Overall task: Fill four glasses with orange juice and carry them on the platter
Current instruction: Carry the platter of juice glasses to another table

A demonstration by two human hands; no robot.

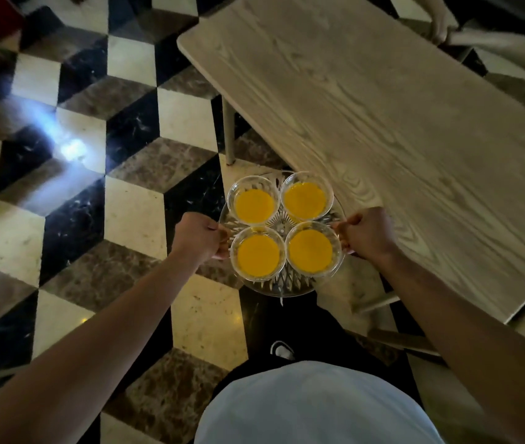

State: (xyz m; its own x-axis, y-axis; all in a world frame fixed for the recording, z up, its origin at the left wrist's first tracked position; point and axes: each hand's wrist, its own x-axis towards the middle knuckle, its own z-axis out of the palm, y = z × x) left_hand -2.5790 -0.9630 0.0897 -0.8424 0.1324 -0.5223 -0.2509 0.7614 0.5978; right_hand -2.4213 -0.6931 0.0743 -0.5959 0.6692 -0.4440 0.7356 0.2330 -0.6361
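Note:
A round cut-glass platter (282,288) hangs in the air in front of me, above the floor and just left of the table edge. On it stand several clear glasses filled with orange juice, set in a square: far left (254,200), far right (306,196), near left (258,254), near right (311,249). My left hand (199,234) grips the platter's left rim, fingers curled under it. My right hand (366,231) grips the right rim the same way. The platter looks level.
A long light wooden table (383,123) runs diagonally on the right, with one leg (229,133) near the platter. Another person's hand (439,25) rests at the table's far end. The checkered marble floor (101,187) spreads to the left. My shoe (282,349) shows below.

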